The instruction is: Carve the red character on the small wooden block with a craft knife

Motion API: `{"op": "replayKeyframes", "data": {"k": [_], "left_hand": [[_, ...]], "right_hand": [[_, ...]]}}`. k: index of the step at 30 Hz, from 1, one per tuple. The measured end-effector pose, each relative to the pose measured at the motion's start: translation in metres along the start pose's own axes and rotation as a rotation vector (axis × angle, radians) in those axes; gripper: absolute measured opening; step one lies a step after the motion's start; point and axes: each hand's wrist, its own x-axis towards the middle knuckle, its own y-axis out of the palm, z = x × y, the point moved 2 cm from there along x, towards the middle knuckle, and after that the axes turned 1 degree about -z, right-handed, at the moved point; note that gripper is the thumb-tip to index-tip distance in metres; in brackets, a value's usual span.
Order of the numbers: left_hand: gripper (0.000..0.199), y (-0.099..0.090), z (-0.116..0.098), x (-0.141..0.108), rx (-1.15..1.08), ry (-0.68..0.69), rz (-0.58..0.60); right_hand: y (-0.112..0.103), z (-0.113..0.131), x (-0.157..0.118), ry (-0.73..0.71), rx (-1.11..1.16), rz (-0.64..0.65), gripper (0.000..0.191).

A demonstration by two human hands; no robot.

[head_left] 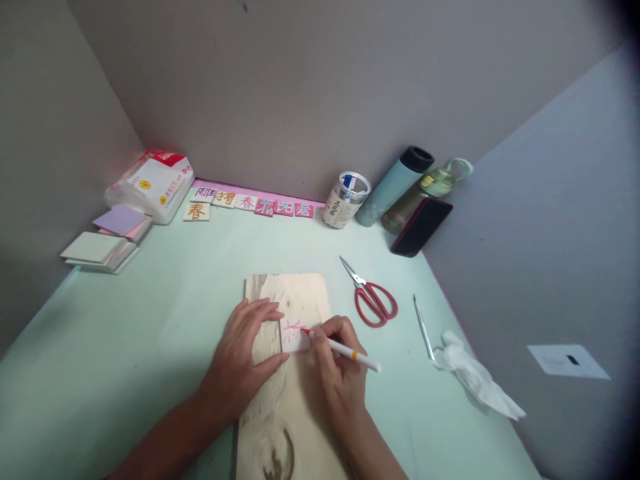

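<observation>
A small white square tile (295,335) with a red handwritten character lies on a wooden board (290,413). At the tile's left side is my left hand (246,357), its thumb at the lower edge and fingertips at the upper, holding it between them. My right hand (343,370) grips a white marker pen (345,350) with a yellow band. The pen's red tip rests on the character's right part. The tile's right edge is partly hidden by my right fingers.
Red-handled scissors (373,299), a slim pen (424,327) and crumpled tissue (473,377) lie right. Behind stand a can (340,208), bottles (390,190) and a phone (421,227). Lettered tiles (246,202), a tissue pack (155,187) and stacked blocks (100,250) are back left.
</observation>
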Motion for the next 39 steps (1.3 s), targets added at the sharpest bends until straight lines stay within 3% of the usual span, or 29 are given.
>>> {"op": "replayKeyframes", "data": {"k": [12,20,39], "left_hand": [[0.046,-0.0002,0.0006,0.0008,-0.008,0.005,0.0],[0.046,-0.001,0.0004,0.0004,-0.004,-0.005,0.021],[0.047,-0.0005,0.0007,0.0004,-0.007,0.001,0.009]], "right_hand": [[-0.001,0.0003,-0.0012,-0.056,-0.065,0.036,0.024],[-0.0061,0.0007,-0.0041,-0.159,-0.095,-0.037,0.024],[-0.0027,0.0004,-0.0035,-0.131,-0.045,0.102,0.023]]}}
